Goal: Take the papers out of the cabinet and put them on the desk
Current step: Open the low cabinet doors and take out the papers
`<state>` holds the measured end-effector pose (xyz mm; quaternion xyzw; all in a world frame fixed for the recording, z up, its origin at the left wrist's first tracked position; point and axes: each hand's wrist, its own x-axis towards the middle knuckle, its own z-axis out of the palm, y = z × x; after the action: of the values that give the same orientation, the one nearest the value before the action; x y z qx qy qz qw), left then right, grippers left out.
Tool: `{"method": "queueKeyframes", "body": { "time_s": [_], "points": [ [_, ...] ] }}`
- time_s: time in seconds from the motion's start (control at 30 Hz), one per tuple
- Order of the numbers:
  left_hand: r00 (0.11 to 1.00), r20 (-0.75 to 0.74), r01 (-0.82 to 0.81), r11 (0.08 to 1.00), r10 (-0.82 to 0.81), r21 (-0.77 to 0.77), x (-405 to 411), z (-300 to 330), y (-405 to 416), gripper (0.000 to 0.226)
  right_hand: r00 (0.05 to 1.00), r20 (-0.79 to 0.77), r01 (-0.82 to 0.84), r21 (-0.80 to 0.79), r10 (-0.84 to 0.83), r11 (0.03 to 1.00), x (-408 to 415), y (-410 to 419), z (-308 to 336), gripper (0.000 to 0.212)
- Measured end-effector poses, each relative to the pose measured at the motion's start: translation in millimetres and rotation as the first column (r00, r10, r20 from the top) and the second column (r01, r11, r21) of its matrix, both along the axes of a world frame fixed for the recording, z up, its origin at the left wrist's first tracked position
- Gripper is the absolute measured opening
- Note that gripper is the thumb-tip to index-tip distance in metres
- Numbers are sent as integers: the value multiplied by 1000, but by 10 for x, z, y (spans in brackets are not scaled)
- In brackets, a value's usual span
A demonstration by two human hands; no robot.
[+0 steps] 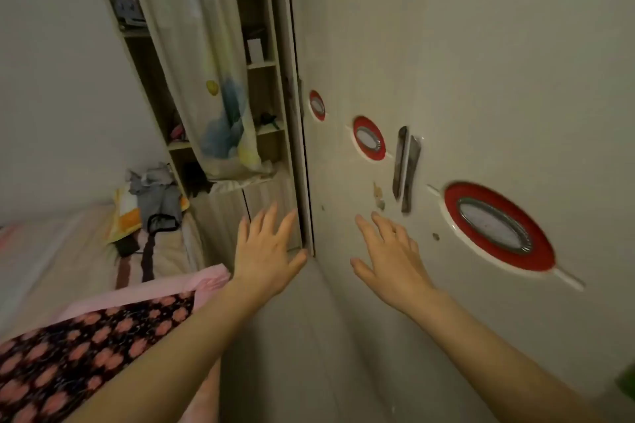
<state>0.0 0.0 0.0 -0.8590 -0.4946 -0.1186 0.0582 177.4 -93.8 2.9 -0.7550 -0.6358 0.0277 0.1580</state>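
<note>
Both hands [269, 251] spread, empty

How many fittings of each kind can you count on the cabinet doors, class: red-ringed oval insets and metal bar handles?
Red-ringed oval insets: 3
Metal bar handles: 2
Total: 5
Both hands, left and right, are open near the doors, touching no handle.
</note>
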Motion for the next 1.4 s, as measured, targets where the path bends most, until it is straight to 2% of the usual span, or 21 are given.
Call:
{"method": "queueKeyframes", "body": {
  "time_s": [0.17,0.37,0.63,0.83,1.0,1.2,1.3,1.4],
  "points": [
    [993,17,-112,990,114,-88,216,-220,935,73,997,-33,-73,-69,71,995,283,1163,-165,69],
    [979,6,-199,969,202,-148,88,-445,2126,73,988,-70,-146,-136,137,980,255,2507,-403,69],
    [976,-75,-215,950,203,-226,-110,-663,4074,76,988,-102,-134,-175,118,975,73,4427,-740,70],
    [979,-69,-205,929,193,-310,-208,-956,5464,79,984,-162,-113,-250,74,962,-44,5762,-1024,72],
    [973,-107,-232,888,207,-397,-198,-1417,6507,80,979,-175,-152,-298,103,942,-20,6924,-1479,71],
    [933,-105,-347,780,345,-521,-192,-2223,7925,80,971,-177,-217,-363,162,906,-114,8467,-2312,74],
    [912,-122,-386,722,391,-574,-189,-2692,8481,80,966,-179,-243,-378,186,893,-242,9119,-2753,73],
    [907,-130,-397,708,401,-584,-218,-3109,8893,81,963,-202,-246,-379,179,892,-377,9639,-3138,75]
  ]
}}
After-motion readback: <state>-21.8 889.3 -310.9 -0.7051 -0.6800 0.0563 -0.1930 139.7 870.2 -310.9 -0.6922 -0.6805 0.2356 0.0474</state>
